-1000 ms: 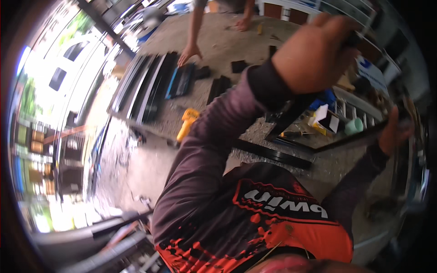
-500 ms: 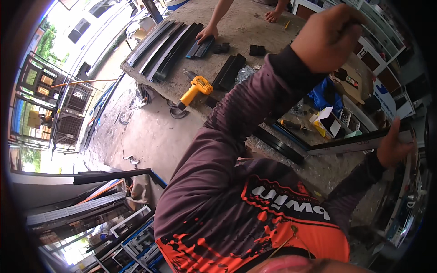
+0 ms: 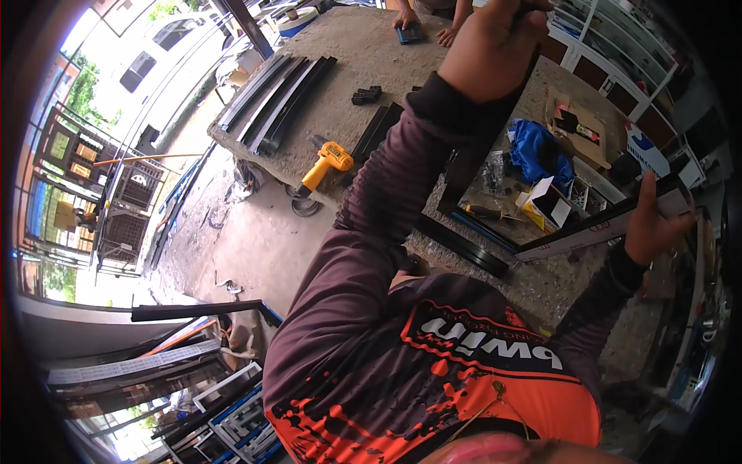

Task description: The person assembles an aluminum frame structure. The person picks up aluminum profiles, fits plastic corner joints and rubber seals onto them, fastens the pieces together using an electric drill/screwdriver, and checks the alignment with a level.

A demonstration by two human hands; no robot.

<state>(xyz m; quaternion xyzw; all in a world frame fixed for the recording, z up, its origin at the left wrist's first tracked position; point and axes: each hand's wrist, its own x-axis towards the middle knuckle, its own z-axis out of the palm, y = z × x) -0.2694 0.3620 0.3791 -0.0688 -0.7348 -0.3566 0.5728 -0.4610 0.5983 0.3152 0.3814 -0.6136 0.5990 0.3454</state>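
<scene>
My left hand is raised over the far part of the bench, its fingers closed round a long dark bar of a black metal frame. That bar slants down beside my left forearm to a corner. My right hand is at the right end of the frame's near bar, which has pale film along its side. Its thumb points up and its other fingers bend round the bar's end. Inside the frame's outline are blue plastic sheeting, a yellow-and-white carton and a screwdriver.
A yellow cordless drill lies at the bench's left edge. Several dark profiles lie beyond it, with small black blocks nearby. Across the bench, a co-worker's hand touches a short blue-edged piece. Opened cardboard lies at right.
My left hand has moved left and farther away; the dark bar under it now shows. My right hand has shifted slightly left. The co-worker has drawn the blue-edged piece to the far side.
</scene>
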